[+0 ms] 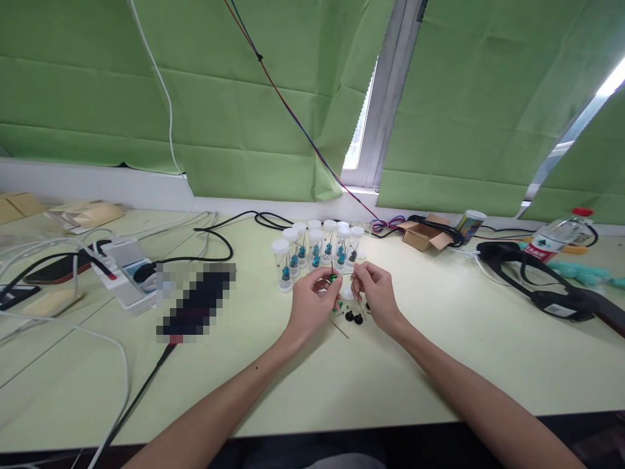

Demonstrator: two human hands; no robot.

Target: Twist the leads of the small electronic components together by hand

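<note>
Forearms (227, 398) extended over the table (430, 397)!
Green part (333, 278) pinched by left hand (313, 301); grip of right hand (378, 296) can't be told.

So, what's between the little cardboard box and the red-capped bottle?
The head view shows a canister between the cardboard box and the bottle, with black cables nearby; a black strapped device partly reaches in from the front.

A person's left hand (315, 298) and right hand (377, 294) are showing bare, forearms (454, 371) widening behind the grip; a small dark spot (256, 368) is marking the left forearm (229, 394).
</note>
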